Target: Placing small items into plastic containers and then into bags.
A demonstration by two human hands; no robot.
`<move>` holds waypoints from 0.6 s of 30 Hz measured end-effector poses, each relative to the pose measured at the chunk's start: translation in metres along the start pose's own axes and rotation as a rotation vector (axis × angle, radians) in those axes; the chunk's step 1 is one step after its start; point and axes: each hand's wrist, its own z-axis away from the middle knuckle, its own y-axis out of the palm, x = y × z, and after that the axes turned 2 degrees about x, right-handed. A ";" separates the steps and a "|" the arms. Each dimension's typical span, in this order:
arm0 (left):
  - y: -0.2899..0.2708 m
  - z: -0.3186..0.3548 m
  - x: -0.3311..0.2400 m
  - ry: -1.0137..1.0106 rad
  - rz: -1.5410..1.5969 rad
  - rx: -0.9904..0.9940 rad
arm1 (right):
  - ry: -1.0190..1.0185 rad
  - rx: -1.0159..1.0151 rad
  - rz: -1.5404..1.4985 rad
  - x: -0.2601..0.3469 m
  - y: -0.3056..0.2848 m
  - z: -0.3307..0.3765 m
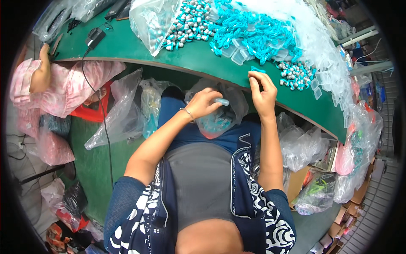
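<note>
My left hand is closed on a small translucent plastic case with a pale teal look, above an open clear plastic bag in my lap. Similar teal-filled cases lie inside that bag. At the table's front edge, my right hand has thumb and fingers curled together by a small teal piece; its fingertips seem to pinch it. Beyond lie a heap of teal cords, loose clear cases and a small pile of grey-and-teal earplugs or beads.
The green table curves across the front. A plastic bag of grey-and-teal pieces and a heap of clear cases sit on it. A black adapter trails its cable to the floor. At left, another person's arm rests by the table.
</note>
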 end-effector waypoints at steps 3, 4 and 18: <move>0.049 0.018 0.068 -0.210 -0.195 0.162 | 0.021 0.002 -0.001 -0.006 0.007 0.002; 0.063 0.022 0.087 -0.281 -0.213 0.215 | -0.014 -0.026 0.007 -0.006 0.011 0.001; 0.072 0.030 0.126 -0.452 0.159 -0.017 | -0.018 0.006 0.149 -0.005 0.012 -0.001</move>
